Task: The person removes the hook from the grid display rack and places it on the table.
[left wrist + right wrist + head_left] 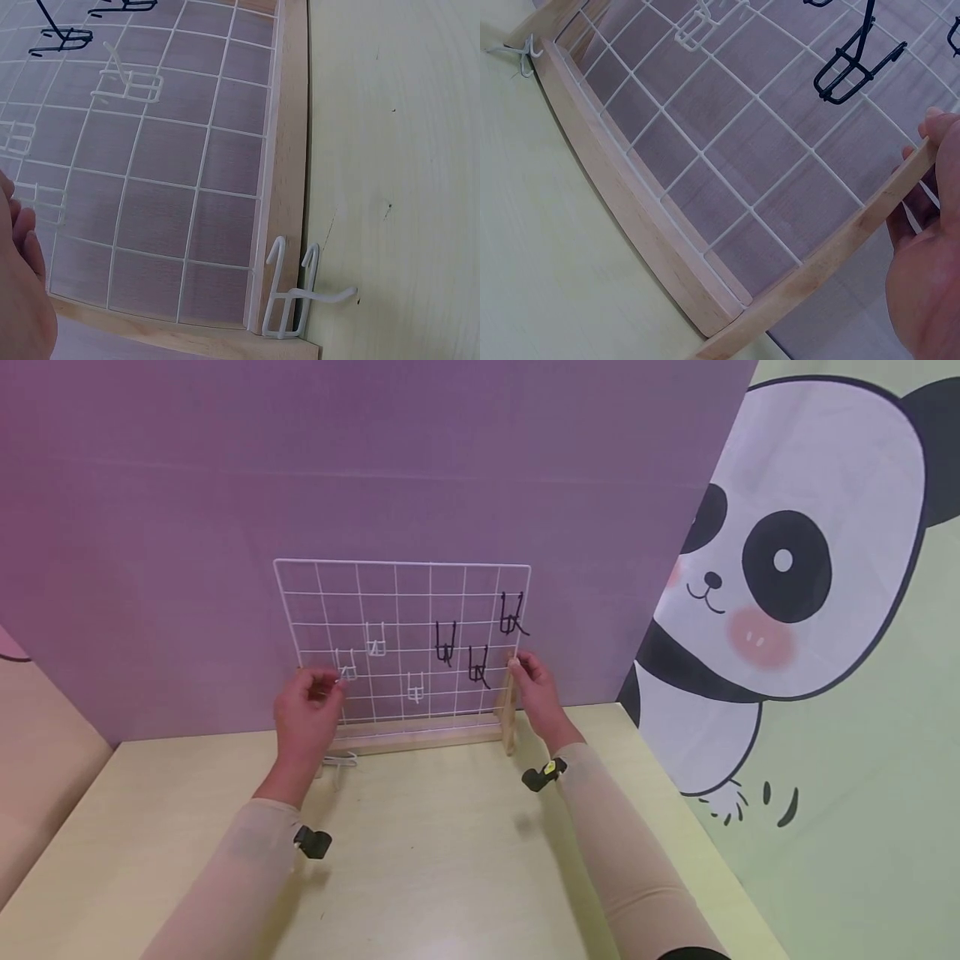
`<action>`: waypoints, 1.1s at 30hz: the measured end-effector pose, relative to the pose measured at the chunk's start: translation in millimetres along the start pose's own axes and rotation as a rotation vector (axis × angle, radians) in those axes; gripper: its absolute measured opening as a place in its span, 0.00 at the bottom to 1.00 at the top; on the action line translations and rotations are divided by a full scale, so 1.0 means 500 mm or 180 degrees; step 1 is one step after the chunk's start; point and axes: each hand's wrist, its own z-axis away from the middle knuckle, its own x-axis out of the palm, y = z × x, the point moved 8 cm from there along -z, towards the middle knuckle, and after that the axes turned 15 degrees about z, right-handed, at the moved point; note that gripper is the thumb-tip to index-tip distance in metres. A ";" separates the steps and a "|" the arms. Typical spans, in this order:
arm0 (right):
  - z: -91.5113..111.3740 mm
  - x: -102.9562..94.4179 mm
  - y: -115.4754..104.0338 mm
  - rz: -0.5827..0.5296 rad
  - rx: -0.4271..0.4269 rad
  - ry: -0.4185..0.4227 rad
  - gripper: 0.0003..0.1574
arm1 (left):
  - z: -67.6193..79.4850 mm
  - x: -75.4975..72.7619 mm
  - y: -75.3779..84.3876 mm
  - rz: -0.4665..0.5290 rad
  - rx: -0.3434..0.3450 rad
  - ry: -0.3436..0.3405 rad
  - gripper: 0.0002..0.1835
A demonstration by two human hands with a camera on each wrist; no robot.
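Observation:
A white wire grid (405,578) stands upright in a wooden stand (420,742). At its left side my left hand (306,710) pinches a white wire hook (347,672) that hangs on the grid; the fingertips are partly cut off in the left wrist view. My right hand (536,689) holds the stand's right wooden post (840,238), thumb on the near side and fingers behind. Two more white hooks, an upper one (376,647) and a lower one (416,692), hang on the grid. Black hooks (445,652) hang on its right half.
Another white hook (289,292) leans at the left end of the stand's base, its prong over the table (420,860). A purple panel (420,510) rises behind the grid. To the right is a wall with a painted panda (795,543).

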 end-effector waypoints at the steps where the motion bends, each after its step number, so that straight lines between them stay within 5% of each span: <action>1: 0.001 0.000 0.000 -0.0008 0.0008 -0.0001 0.23 | 0.000 0.001 0.001 0.0006 0.0027 0.0000 0.07; 14: 0.005 -0.003 0.001 0.0074 0.0130 -0.0025 0.25 | -0.012 0.001 0.024 -0.0004 0.0369 0.0069 0.04; 26: 0.005 -0.002 -0.001 0.0004 0.0120 -0.0017 0.23 | -0.010 -0.008 0.044 0.0185 0.0458 0.0118 0.04; 33: 0.004 0.001 -0.005 -0.0073 0.0077 0.0010 0.23 | -0.007 -0.014 0.045 -0.0027 0.0540 0.0098 0.05</action>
